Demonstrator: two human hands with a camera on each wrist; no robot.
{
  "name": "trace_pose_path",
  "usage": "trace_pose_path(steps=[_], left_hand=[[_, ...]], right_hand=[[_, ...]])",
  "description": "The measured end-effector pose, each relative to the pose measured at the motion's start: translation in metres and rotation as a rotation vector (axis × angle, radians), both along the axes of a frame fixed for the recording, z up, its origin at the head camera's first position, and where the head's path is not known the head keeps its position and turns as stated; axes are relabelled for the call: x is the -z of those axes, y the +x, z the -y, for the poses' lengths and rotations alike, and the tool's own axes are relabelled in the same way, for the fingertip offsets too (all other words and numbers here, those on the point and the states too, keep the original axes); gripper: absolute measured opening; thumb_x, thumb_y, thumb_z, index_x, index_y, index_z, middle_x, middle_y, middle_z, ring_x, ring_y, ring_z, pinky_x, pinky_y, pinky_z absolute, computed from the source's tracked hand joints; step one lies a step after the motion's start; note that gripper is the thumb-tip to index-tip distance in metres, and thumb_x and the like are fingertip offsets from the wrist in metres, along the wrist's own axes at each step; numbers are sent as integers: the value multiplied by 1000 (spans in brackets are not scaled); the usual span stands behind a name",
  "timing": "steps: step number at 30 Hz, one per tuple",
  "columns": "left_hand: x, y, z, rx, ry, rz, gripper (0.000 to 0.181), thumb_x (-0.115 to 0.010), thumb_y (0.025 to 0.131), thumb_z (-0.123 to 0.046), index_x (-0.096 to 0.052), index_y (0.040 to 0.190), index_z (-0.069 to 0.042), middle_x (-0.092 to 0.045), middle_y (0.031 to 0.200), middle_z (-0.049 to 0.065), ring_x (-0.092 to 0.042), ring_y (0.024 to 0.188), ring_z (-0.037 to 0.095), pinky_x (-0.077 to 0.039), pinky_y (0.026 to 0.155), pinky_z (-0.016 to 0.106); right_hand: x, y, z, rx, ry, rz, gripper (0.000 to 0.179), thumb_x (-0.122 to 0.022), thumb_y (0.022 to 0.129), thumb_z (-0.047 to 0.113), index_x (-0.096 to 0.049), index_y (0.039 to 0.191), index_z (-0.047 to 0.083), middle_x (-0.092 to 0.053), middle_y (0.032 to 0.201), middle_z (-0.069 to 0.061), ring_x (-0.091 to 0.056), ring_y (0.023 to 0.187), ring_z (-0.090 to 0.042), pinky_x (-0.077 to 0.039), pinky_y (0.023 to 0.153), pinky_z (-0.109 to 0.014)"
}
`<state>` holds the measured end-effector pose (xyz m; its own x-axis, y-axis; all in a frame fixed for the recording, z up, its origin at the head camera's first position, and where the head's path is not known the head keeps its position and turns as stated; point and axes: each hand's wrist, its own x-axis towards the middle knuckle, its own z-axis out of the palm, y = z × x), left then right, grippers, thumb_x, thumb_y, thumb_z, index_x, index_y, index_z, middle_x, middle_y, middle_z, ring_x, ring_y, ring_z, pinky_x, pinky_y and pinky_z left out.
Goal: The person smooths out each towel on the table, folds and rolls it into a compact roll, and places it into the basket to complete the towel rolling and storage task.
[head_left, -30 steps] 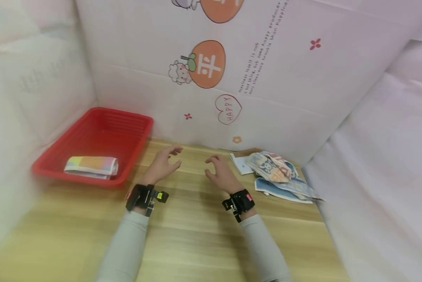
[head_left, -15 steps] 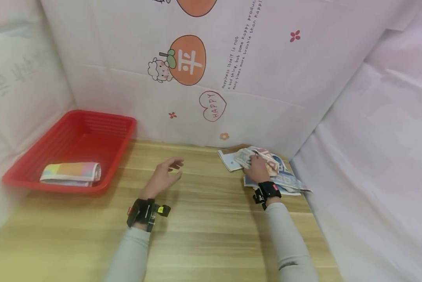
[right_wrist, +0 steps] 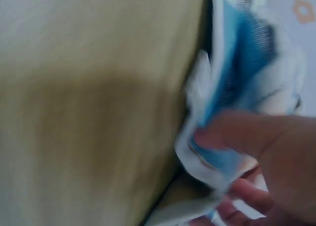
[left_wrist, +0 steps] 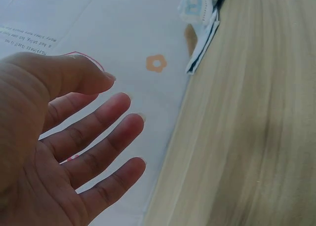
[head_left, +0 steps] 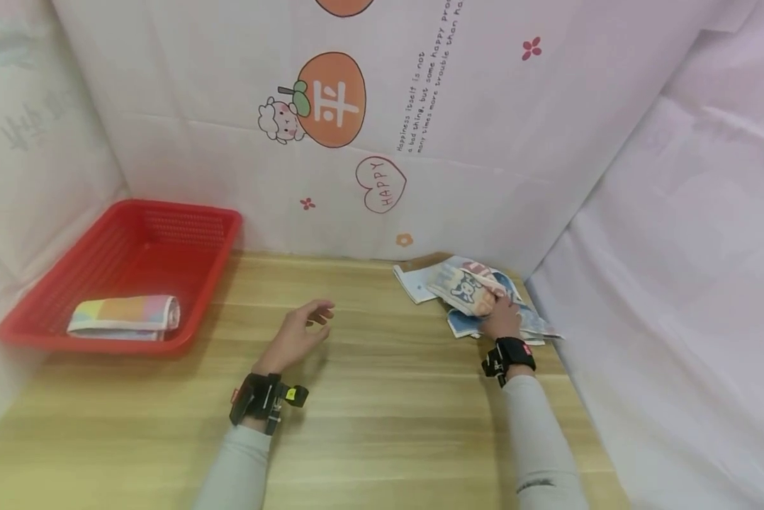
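A crumpled pile of printed towels (head_left: 461, 289) lies at the back right of the table. My right hand (head_left: 502, 319) is at the pile's near side. In the right wrist view, which is blurred, the thumb presses on a blue towel with a white edge (right_wrist: 228, 83) while the fingers curl beneath it. My left hand (head_left: 294, 338) hovers over the middle of the table, holding nothing. Its fingers are loosely bent and spread apart in the left wrist view, with the thumb above them.
A red plastic basket (head_left: 187, 343) stands at the back left, with a folded multicoloured towel (head_left: 123, 313) inside. White printed sheeting (head_left: 465, 205) walls off the back and both sides of the wooden table (head_left: 382, 411).
My right hand has gone from the table's middle to the pile, first over its top, then to its near right side, shifting the towels. My left hand stays nearly in place.
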<state>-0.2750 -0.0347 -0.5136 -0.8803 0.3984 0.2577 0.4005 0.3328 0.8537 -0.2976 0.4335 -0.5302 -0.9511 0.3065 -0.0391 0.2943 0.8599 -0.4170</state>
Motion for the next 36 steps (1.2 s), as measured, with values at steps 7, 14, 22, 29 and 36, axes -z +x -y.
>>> trace_pose_path(steps=[7,14,22,29,36], left_hand=[[8,4,-1,25,-43,35,46,-66,92,0,-56,136,0,-68,119,17,-66,106,32,-49,98,56],[4,6,-9,54,-52,12,43,-67,91,1,-58,134,1,-69,118,17,-66,105,32,-49,98,57],[-17,9,-39,137,-66,-57,44,-66,97,-9,-56,140,-4,-66,127,17,-62,115,34,-48,102,53],[-14,16,-53,206,3,42,46,-42,110,-33,-51,145,-4,-66,130,19,-67,111,33,-55,95,46],[12,14,-43,238,-204,104,51,-57,99,-14,-47,148,-1,-58,140,20,-61,115,30,-50,97,48]], right_hand=[[-10,10,1,-58,-45,-237,65,-54,84,-11,-33,145,-15,-37,134,-46,-46,113,-58,-45,90,-64],[-82,13,32,-192,-30,-576,42,-58,89,-12,-53,131,-14,-61,109,-33,-59,91,-45,-48,75,-52],[-161,43,111,-378,-109,-887,24,-65,93,-6,-65,117,-7,-69,99,-21,-64,88,-32,-47,76,-30],[-92,81,202,-726,-198,-726,29,-71,90,-2,-63,118,-3,-68,109,-16,-66,94,-26,-57,80,-33],[-20,98,225,-872,-286,-313,35,-59,103,10,-53,136,0,-57,126,-13,-62,102,-20,-56,85,-29]])
